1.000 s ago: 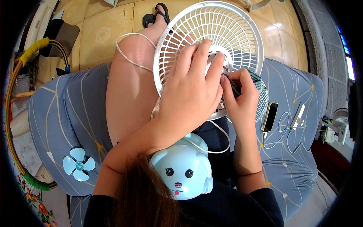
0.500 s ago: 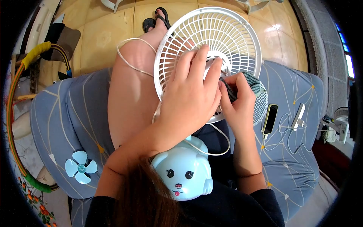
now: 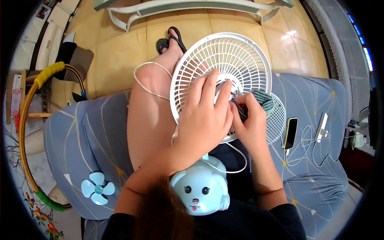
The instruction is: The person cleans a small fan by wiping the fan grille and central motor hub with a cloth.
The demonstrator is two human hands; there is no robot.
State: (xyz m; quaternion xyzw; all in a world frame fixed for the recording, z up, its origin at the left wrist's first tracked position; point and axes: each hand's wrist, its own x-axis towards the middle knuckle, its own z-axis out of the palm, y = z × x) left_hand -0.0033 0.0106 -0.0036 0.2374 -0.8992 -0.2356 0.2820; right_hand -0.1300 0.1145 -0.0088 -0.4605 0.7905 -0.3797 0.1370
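Note:
A white fan grille (image 3: 224, 52) with a hub in its middle rests over my lap, its open side up. My left hand (image 3: 206, 116) lies across the grille near the hub, fingers spread. Beside the hub, my right hand (image 3: 251, 120) pinches a dark green ribbed cloth (image 3: 263, 100) between thumb and fingers. Under that hand a round mesh piece (image 3: 277, 122) sticks out at the right. A light blue dog-shaped fan base (image 3: 202, 188) leans against my body below the hands, with a white cable (image 3: 236, 171) looping beside it.
Light blue fan blades (image 3: 97, 189) lie on the grey sofa cover (image 3: 80, 160) at the left. To the right are a phone (image 3: 291, 134) and a white power strip (image 3: 321, 127) with cables. A hoop (image 3: 25, 144) stands at the far left, a table (image 3: 192, 7) ahead.
The view has tilted up, so the grille and hands appear lower and more floor and the table show. My hands keep nearly the same pose at the hub.

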